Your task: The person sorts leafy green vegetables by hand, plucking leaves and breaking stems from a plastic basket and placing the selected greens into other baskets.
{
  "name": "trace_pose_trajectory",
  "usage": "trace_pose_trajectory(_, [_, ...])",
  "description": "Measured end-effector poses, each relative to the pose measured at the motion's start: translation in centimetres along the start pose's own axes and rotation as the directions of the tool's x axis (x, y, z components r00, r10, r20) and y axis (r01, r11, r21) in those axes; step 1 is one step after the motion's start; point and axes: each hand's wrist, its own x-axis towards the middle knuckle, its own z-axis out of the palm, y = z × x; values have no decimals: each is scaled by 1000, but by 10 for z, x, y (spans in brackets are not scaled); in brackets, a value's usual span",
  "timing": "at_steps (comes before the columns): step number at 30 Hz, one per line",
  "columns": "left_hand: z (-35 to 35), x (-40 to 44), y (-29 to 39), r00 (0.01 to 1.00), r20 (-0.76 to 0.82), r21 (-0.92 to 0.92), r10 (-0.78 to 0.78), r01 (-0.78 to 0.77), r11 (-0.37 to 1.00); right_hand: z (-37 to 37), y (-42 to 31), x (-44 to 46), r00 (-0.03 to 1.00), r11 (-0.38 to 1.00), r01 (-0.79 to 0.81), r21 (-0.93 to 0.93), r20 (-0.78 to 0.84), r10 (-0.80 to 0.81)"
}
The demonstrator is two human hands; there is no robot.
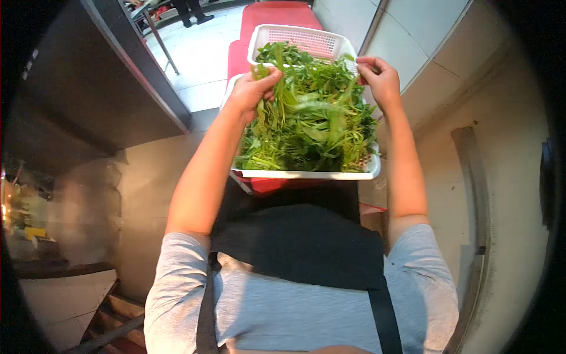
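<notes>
A white plastic basket (306, 174) heaped with leafy green vegetables (312, 118) is directly before me. Behind it sits a second white basket (300, 36) with more greens at its near side. My left hand (253, 93) is closed around stems of the greens at the left of the heap, with leaves sticking up past the thumb. At the right rim of the far basket, my right hand (382, 79) has thumb and forefinger nearly together beside a leaf tip. Whatever is between those fingers is too small to make out.
Both baskets rest on a red surface (277, 14). A tiled wall (407, 41) runs along the right, and a dark panel (118, 71) stands at the left. Beyond, a person's dark shoes (197, 21) show on the tiled floor near a metal table leg (162, 44).
</notes>
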Motion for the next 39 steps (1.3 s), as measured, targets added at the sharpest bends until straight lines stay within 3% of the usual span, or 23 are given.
trace_pose_trajectory(3, [-22,-6,9,998,-46,-182,44,-52,982,-3,34,-5,999,882,13,-471,-40,-36])
trace_pose_trajectory(4, [-26,-10,14,998,-54,-184,30,-39,982,-2,41,-6,982,827,130,-548,-42,-182])
trace_pose_trajectory(6, [-25,-17,24,992,-123,-124,12,-27,992,0,53,-8,891,642,319,-697,-11,-454])
trace_pose_trajectory(7, [-22,-19,27,988,-157,-100,3,-19,995,5,39,-11,855,633,352,-690,-38,-517])
trace_pose_trajectory(8, [-33,-16,22,998,-54,-101,30,-35,994,12,23,-11,816,619,381,-686,-65,-575])
trace_pose_trajectory(9, [-29,-18,24,997,-62,-60,41,-44,997,19,0,-12,771,601,408,-687,-93,-630])
trace_pose_trajectory(11, [-15,-22,26,995,-71,18,63,-62,998,39,-43,-19,858,789,465,-402,-17,-514])
trace_pose_trajectory(13, [-9,-19,24,993,-35,162,110,-103,981,68,-68,-24,927,946,322,-22,210,-311])
trace_pose_trajectory(15, [2,-20,19,990,-42,221,134,-122,968,92,-74,-24,889,911,409,-59,253,-383])
trace_pose_trajectory(18, [13,-24,24,995,-21,256,93,-84,963,97,-69,-18,905,966,241,96,338,-259])
trace_pose_trajectory(21, [21,-24,21,999,1,306,52,-50,951,83,-62,-18,872,965,152,215,431,-234])
trace_pose_trajectory(23, [27,-19,16,995,58,398,81,-97,912,78,-57,-21,895,963,233,138,356,-268])
trace_pose_trajectory(25, [36,-16,10,985,132,279,112,-145,949,69,-61,-31,911,951,287,119,272,-309])
trace_pose_trajectory(28, [38,-8,4,998,18,332,62,-65,941,50,-59,-33,964,976,65,208,238,-115])
trace_pose_trajectory(31, [32,0,1,997,-72,113,4,4,994,21,-49,-19,981,960,104,260,133,-142])
trace_pose_trajectory(32, [31,2,0,1000,-17,117,3,-1,993,16,-46,-18,980,946,89,310,142,-139])
trace_pose_trajectory(36, [53,0,-7,996,66,272,56,-71,960,33,-58,-37,965,990,45,134,252,-78])
trace_pose_trajectory(39, [66,0,-5,997,-32,313,75,-61,948,43,-35,-27,958,982,136,131,236,-164])
